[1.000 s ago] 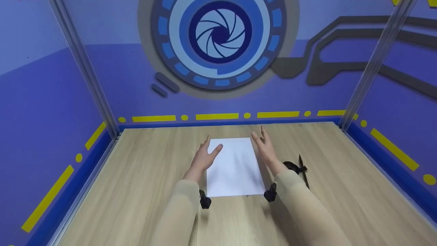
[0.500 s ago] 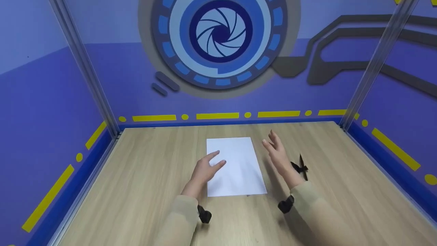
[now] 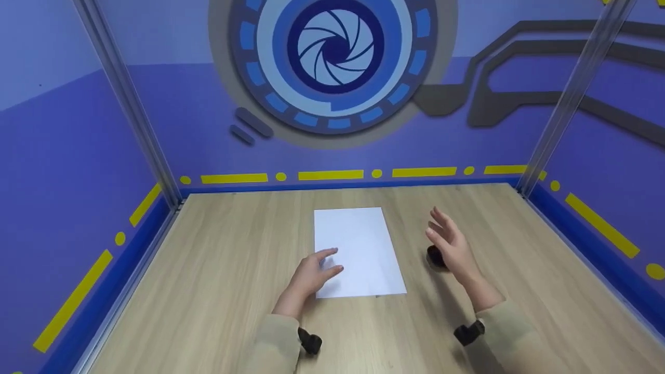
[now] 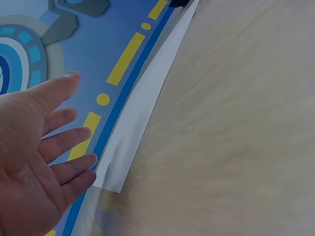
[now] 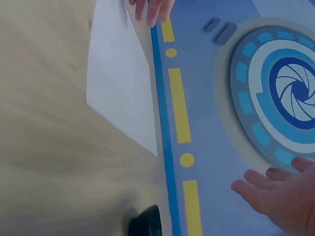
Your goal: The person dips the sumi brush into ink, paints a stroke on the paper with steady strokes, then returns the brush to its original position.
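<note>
A blank white sheet of paper (image 3: 358,249) lies flat on the wooden table. My left hand (image 3: 309,275) is over its lower left edge, thumb and fingers spread and holding nothing. In the left wrist view the left palm (image 4: 19,157) shows with all its fingers apart. To the right of the sheet, my right hand (image 3: 453,249) hovers with loosely bent fingers and nothing in them. Just beside it, partly covered by that hand, stands a small round black dish (image 3: 435,257). The right wrist view shows the dark rim of this dish (image 5: 147,225) at the bottom.
Blue printed walls (image 3: 171,130) with yellow dashes enclose the table (image 3: 218,259) at the back and sides. Metal posts (image 3: 130,104) stand in the back corners. A black camera (image 3: 470,332) sits on the right wrist, another camera (image 3: 310,341) on the left.
Both hands have drawn back toward the person; the right one also moved rightward, away from the paper to the black dish. It now hides the thin dark pointed stick seen earlier. The paper stays put.
</note>
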{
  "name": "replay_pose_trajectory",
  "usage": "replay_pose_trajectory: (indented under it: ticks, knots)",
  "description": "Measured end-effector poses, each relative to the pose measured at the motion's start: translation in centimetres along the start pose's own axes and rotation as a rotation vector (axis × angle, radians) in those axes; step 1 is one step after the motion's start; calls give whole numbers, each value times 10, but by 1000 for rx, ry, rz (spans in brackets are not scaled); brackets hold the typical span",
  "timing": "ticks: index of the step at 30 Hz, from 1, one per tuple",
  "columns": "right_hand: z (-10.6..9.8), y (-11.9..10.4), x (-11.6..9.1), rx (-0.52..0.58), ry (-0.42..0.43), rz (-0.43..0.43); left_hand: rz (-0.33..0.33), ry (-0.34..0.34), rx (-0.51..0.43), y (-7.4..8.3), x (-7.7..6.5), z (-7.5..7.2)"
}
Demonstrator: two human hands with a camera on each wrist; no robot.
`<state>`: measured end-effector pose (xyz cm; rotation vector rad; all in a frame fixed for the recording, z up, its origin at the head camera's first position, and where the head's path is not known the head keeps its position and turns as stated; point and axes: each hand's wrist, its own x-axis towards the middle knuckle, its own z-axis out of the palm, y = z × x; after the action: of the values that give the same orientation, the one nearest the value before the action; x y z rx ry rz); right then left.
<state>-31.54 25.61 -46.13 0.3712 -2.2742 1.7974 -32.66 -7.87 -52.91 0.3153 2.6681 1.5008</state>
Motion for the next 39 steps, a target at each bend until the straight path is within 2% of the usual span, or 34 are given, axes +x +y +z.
replay_pose_trajectory:
  ticks: [3,8,13,16,21,25,30,34,39]
  knots:
    - [-11,3,-11,-21,-7,-25,11,-31,39,-2,-3,0]
    - [-33,8,-30,-89,-21,-7,36,-74,79,-6,-7,0]
    - [-55,16,-44,-228,-21,-20,37,-95,107,-11,-11,-1]
    - [-67,22,-49,-370,-50,-53,39,-105,133,-15,-13,-1]
    - [-81,27,-56,-670,-116,-92,48,-122,153,-18,-14,-1]
    - [-87,30,-60,-863,-201,-113,64,-140,181,-18,-13,-1]
    - [-90,37,-65,-1077,-296,-234,83,-157,211,-19,-13,-1]
    - [-91,44,-65,-1247,-374,-345,71,-162,213,-18,-12,-1]
    - [-93,54,-65,-1357,-472,-464,38,-166,208,-16,-12,0]
